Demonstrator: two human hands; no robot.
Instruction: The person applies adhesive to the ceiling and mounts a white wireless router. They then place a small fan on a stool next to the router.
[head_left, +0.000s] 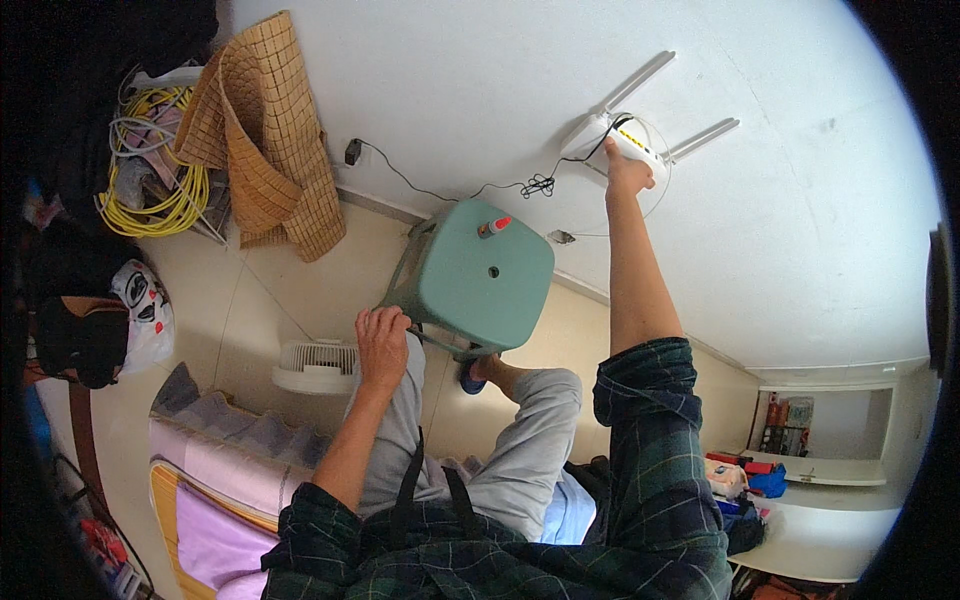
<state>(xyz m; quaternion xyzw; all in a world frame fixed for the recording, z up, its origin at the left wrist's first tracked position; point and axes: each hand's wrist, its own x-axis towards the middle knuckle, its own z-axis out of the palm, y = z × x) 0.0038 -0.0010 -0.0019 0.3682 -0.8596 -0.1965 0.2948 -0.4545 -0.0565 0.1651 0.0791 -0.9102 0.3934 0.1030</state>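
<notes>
The white plastic router with 2 flat stick antennas (645, 150) is up at the white wall (800, 200), its row of yellow ports turned toward the person. The right hand (629, 178) is closed on its lower edge, thumb on the near face, probably to steady it from below while leaving the ports clear; whether anything else supports it, I cannot tell. A thin black cable with a bundled middle (538, 186) runs from the router to a small black plug-in adapter (353, 152) low on the wall, the slack likely tied to keep it short.

Below stands a green plastic square-topped stool (470, 285), close to the wall, which seems to keep the small red-and-grey bottle (494, 227) on its seat within reach. The left hand (382, 345), fingers bent, is at the stool's near left corner, perhaps for balance; whether it grips, I cannot tell. Farther left, a tan tiled mat (290, 170) leans on the wall, beside coiled yellow cable (150, 222).
</notes>
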